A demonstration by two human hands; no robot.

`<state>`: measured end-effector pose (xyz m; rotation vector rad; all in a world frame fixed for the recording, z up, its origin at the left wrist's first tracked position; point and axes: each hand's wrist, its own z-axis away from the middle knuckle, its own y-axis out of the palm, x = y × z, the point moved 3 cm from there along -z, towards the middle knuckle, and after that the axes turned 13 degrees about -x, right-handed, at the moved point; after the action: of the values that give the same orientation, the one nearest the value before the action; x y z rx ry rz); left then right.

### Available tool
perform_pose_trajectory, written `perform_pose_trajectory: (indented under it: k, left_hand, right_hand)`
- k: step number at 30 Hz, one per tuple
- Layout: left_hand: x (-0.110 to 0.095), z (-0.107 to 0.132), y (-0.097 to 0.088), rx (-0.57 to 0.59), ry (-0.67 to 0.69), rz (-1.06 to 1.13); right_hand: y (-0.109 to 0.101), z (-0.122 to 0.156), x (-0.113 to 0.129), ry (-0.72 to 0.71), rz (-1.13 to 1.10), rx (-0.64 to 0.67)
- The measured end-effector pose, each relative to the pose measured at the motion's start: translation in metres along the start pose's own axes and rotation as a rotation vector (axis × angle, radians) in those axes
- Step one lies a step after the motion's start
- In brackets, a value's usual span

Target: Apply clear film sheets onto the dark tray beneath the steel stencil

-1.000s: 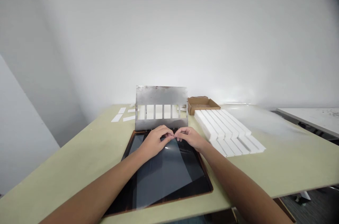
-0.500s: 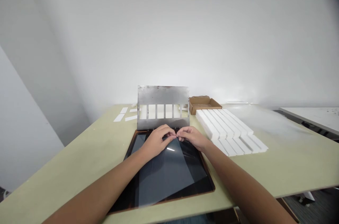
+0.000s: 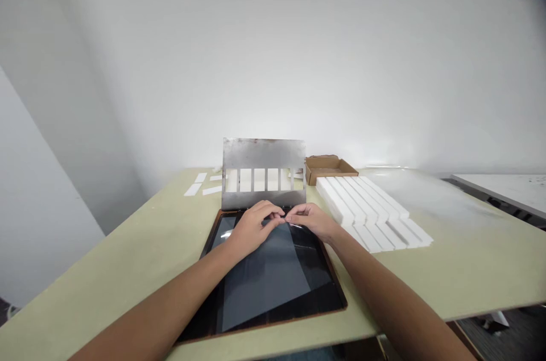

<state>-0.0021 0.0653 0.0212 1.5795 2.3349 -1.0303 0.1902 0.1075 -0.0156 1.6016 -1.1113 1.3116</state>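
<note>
Two hands meet at mid-frame in the head view: the left hand (image 3: 256,227) and right hand (image 3: 315,222), fingertips pinched close together; whether anything sits between them is too small to tell. Below them, at lower centre, one dark board (image 3: 315,294) with a brown rim lies on one tabletop (image 3: 128,264). Behind it stands one metal plate (image 3: 264,152) with six openings. Four white slips (image 3: 193,190) show left of centre; one cardboard box (image 3: 335,174) and tightly packed white strips (image 3: 362,199) right of centre.
</note>
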Motion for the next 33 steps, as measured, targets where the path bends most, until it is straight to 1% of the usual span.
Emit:
perform_pose_trajectory:
  k: [5,8,14,19,27,33]
  left_hand:
    - [0.0,0.0,0.0,-0.018,0.032,0.004]
    - [-0.001,0.0,-0.001,-0.002,0.038,-0.001]
    - [-0.002,-0.001,-0.001,0.026,0.045,0.006]
    - [-0.001,0.0,0.0,0.027,0.061,0.003]
    - [-0.002,0.0,-0.001,0.038,0.071,0.004]
    - [-0.002,-0.001,-0.001,0.04,0.029,-0.004]
  right_hand:
    - [0.001,0.001,-0.001,0.012,-0.025,0.001]
    - [0.001,0.001,-0.001,0.015,-0.034,-0.007]
    - [0.001,0.002,0.004,-0.033,-0.008,0.003]
    - [0.002,0.003,0.005,-0.027,0.009,-0.018]
    - [0.003,0.003,0.005,-0.027,0.004,-0.005]
    - [0.004,0.005,0.015,-0.155,0.049,-0.048]
